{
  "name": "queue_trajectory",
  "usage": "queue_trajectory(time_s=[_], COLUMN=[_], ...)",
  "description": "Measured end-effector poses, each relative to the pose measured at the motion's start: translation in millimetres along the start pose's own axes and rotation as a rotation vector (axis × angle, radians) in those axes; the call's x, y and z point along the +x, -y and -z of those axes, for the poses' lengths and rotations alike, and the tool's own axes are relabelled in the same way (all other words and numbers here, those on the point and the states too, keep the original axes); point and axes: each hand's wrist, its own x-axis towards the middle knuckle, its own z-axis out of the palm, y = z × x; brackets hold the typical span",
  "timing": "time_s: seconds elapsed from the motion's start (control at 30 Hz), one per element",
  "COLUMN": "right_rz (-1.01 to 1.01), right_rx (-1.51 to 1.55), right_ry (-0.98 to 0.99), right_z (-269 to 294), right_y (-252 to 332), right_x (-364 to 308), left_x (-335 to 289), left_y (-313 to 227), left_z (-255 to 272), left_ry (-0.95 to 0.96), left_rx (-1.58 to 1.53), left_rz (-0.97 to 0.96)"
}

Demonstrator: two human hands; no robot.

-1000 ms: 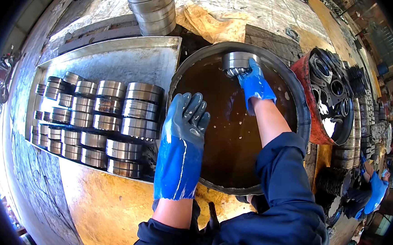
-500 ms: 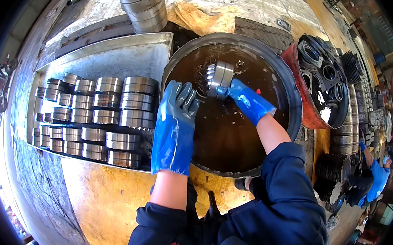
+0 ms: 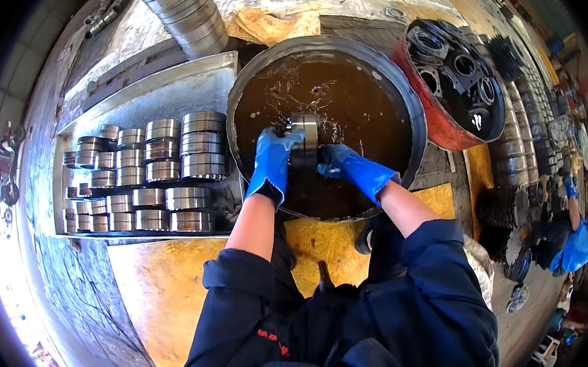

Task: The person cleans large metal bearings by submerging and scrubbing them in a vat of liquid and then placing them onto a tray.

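Steel ring (image 3: 304,136) stands on edge over the dark liquid in the round basin (image 3: 411,107), axis level. Left hand (image 3: 273,159) and right hand (image 3: 342,164) flank it, fingers clasped around it.

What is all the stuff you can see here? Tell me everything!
Metal ring: one, silver-grey, held upright over the basin by both hands.
Basin: one, round, dark, full of brown liquid, centre.
Tray: one, grey metal, left of the basin.
Stacked rings: many, shiny silver, in rows on the tray.
Ring column: one tall stack, silver, top.
Red tub: one, holding dark metal parts, right of the basin.
Board: yellow-brown, bottom left.
Other person: one, blue top, far right.
Left hand: blue glove, gripping the ring.
Right hand: blue glove, gripping the ring.
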Motion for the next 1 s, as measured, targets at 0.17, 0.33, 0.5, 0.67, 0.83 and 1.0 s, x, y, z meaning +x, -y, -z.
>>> queue_trajectory(time_s=[0.17,0.33,0.5,0.67,0.83,1.0], right_rz=[-0.145,-0.309,-0.273,-0.213,-0.252,-0.148], right_rx=[0.032,-0.127,-0.275,-0.247,-0.276,0.083], right_ry=[-0.072,0.148,0.077,0.117,0.266,0.227], right_z=[-10.6,-5.8,-44.3,-21.2,-10.9,-14.7], right_y=[40.0,82.5,-2.7,34.9,27.4,37.0], right_x=[-49.1,-72.6,-57.1,-73.9,-69.7,-55.9], left_x=[-17.7,-37.3,-51.1,-37.4,-15.9,-8.3], left_y=[10.4,28.5,51.4,42.8,14.4,19.7], left_z=[-23.2,-32.0,-64.2,-36.6,-41.6,-12.1], left_ry=[-0.052,-0.068,-0.171,-0.127,0.138,-0.014], left_rx=[0.477,0.767,0.988,1.104,1.274,1.143], left_rz=[-0.013,0.169,0.202,0.187,0.115,0.040])
